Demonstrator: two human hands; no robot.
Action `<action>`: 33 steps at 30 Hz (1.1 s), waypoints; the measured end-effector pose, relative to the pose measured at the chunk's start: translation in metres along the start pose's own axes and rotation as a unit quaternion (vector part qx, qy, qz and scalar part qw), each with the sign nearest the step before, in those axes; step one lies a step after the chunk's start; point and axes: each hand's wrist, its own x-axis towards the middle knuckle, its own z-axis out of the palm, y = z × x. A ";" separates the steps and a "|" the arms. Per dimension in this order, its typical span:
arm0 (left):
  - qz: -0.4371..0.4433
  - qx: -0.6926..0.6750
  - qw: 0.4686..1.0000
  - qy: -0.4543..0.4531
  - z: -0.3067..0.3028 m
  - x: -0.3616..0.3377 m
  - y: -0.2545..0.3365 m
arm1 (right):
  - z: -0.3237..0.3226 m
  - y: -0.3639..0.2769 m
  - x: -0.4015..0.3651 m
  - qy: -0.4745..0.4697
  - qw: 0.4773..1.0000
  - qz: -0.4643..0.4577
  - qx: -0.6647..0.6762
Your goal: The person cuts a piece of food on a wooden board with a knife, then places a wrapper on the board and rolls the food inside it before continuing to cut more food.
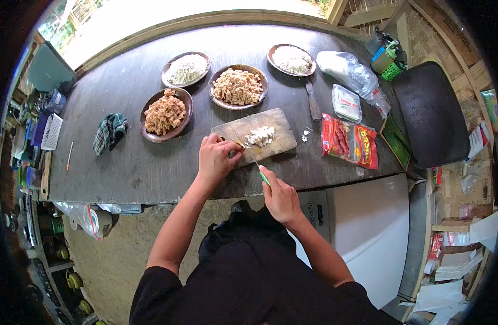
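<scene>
The right hand grasps a green-handled knife, its blade over a wooden cutting board. The left hand's fingers curl at the board's left end; what they hold, I cannot tell. Chopped white pieces lie just beyond the fingers. Farther right, a red packet carries large, unclear lettering; a white packet's print is too small to read.

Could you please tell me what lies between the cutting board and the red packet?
In the head view, a few small white bits lie on the table between the cutting board and the red packet; a wooden handle lies just beyond them.
</scene>
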 end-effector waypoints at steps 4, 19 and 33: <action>-0.001 -0.002 1.000 -0.005 0.001 0.001 -0.001 | 0.003 0.003 -0.002 -0.009 1.000 -0.012 -0.019; -0.012 0.009 1.000 0.006 0.001 0.000 -0.001 | 0.003 0.005 0.004 0.017 0.999 -0.023 -0.014; -0.005 0.007 1.000 0.006 -0.001 0.000 0.001 | 0.010 0.001 0.012 -0.008 0.998 -0.014 -0.069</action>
